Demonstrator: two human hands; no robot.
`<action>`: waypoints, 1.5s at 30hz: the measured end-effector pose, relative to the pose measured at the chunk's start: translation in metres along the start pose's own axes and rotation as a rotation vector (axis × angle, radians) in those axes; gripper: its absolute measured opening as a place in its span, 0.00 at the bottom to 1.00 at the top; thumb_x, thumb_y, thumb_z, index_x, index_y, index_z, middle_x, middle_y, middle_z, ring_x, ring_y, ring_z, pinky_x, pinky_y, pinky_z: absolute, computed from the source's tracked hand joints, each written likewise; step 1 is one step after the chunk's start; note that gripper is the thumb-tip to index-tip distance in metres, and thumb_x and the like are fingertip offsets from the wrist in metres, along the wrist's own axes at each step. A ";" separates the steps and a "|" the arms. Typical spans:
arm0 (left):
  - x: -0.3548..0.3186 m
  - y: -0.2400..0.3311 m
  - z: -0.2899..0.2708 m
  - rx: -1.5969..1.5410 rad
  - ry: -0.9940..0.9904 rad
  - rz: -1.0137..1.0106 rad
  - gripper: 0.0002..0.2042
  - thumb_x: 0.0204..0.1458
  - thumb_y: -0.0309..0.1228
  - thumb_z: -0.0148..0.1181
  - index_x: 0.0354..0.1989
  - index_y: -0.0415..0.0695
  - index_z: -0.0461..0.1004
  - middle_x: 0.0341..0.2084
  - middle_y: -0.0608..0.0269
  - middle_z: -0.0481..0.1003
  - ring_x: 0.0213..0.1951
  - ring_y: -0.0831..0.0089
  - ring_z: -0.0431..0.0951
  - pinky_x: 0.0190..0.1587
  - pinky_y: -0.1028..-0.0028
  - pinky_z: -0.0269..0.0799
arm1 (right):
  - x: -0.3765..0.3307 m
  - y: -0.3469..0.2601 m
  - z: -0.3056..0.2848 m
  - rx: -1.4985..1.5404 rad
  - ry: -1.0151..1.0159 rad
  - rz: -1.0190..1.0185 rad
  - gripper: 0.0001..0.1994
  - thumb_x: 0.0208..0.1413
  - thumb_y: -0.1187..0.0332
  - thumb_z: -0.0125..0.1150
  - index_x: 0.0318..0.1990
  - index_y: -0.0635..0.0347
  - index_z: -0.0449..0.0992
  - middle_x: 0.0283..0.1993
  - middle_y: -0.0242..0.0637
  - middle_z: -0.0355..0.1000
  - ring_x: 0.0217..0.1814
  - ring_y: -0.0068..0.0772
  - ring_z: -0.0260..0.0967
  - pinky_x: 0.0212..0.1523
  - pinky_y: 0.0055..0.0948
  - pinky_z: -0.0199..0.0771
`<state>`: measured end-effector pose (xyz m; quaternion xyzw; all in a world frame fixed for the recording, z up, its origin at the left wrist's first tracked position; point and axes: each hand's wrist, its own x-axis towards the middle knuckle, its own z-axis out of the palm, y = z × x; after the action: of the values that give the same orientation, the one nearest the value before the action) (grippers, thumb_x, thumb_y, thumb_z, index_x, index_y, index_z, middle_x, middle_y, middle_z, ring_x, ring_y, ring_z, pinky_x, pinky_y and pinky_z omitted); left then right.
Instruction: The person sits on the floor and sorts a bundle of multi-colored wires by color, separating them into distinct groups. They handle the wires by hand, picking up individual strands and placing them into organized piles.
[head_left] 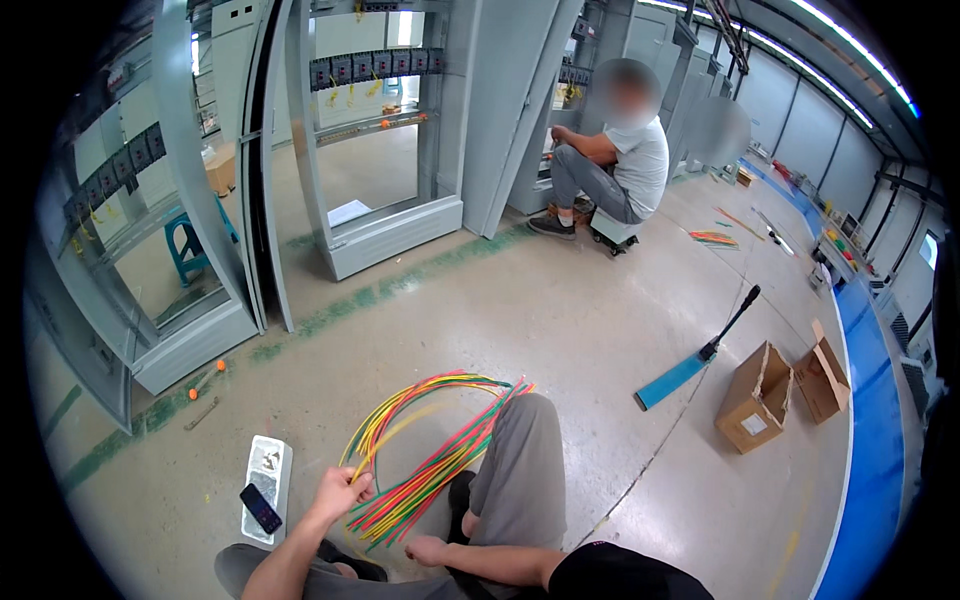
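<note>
Wire bundle (pixel 440 468): is lying on the floor (pixel 420 310) before me, rightward from my left hand; its straight part is running from lower left to upper right.
Left hand (pixel 342 490): is reaching nearer, fingertips pinching one yellow wire (pixel 408 418).
Right hand (pixel 427 550): is curling near the lower ends; I cannot tell whether it is holding anything.
</note>
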<state>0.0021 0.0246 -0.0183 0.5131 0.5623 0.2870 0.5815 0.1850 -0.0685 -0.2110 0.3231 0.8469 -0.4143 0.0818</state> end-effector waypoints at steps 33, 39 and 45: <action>-0.081 -0.005 0.196 0.023 0.598 0.292 0.15 0.55 0.37 0.58 0.21 0.39 0.74 0.11 0.70 0.65 0.19 0.84 0.60 0.20 0.75 0.56 | -0.085 -0.028 0.088 0.552 0.345 0.279 0.15 0.52 0.59 0.53 0.38 0.59 0.79 0.40 0.53 0.73 0.44 0.54 0.72 0.47 0.45 0.70; -0.126 0.108 0.183 0.196 0.507 0.665 0.15 0.49 0.31 0.64 0.16 0.37 0.69 0.09 0.70 0.62 0.15 0.84 0.61 0.18 0.77 0.56 | -0.137 -0.007 0.045 0.785 0.804 0.151 0.10 0.57 0.68 0.51 0.34 0.63 0.77 0.27 0.36 0.74 0.27 0.23 0.71 0.30 0.25 0.70; -0.216 0.186 0.154 0.720 0.251 1.269 0.12 0.37 0.32 0.71 0.16 0.43 0.71 0.08 0.67 0.64 0.12 0.70 0.65 0.15 0.74 0.56 | -0.293 -0.082 -0.121 1.340 0.832 -0.296 0.19 0.56 0.71 0.57 0.56 0.60 0.67 0.32 0.29 0.70 0.31 0.19 0.65 0.29 0.19 0.65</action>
<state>0.1492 -0.1570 0.2059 0.8618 0.2792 0.4224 0.0308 0.3780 -0.1542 0.0388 0.3158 0.4131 -0.6870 -0.5076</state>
